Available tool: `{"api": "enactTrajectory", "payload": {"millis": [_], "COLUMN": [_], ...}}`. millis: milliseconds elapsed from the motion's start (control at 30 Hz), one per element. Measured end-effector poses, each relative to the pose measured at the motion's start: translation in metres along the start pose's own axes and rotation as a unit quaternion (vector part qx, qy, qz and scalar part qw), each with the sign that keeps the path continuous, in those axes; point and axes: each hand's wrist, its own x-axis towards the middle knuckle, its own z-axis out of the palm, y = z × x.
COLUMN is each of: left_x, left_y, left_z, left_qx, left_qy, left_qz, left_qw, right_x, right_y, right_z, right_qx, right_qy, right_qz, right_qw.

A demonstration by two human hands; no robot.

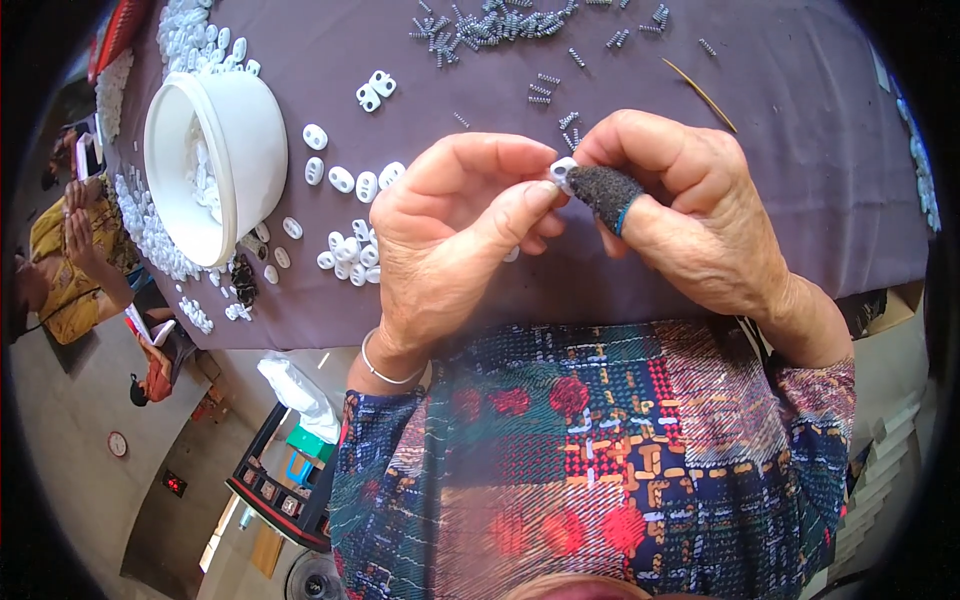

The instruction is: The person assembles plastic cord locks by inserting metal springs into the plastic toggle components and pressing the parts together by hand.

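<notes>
My left hand [430, 225] pinches a small white cord lock [561, 168] with holes in it between thumb and forefinger. Against the same piece presses my right hand [700, 195], closed, its thumb covered by a dark fabric sleeve [606, 192] with a blue edge. Whether a spring sits inside the cord lock is hidden by the fingers. Left of my left hand lie several loose white cord locks [341, 180] in a row and a small heap of cord lock parts [352, 254]. Just beyond my right fingertips are a few metal springs [570, 122].
A white plastic tub [262, 150] with white parts inside stands at the left, with many small white parts [150, 225] spread around it. Springs [500, 28] are heaped at the far side. A thin yellow stick [700, 95] lies at the right. People [75, 240] sit beyond the left edge.
</notes>
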Motion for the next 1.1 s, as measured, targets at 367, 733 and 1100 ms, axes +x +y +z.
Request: {"api": "enactTrajectory", "payload": {"millis": [367,733,1100], "left_x": [-0.004,-0.001,0.0], "left_y": [-0.004,0.002,0.001], "left_z": [0.007,0.003,0.0], "left_qx": [0.042,0.059,0.057], "left_qy": [0.062,0.027,0.014], "left_qz": [0.09,0.053,0.05], "left_qw": [0.993,0.996,0.997], "right_x": [0.001,0.003,0.004], "right_y": [0.002,0.003,-0.011], "right_z": [-0.002,-0.001,-0.004], "right_qx": [-0.06,0.018,0.063], "right_qy": [0.01,0.003,-0.002], "right_qz": [-0.071,-0.029,0.081], "right_qw": [0.996,0.999,0.995]}}
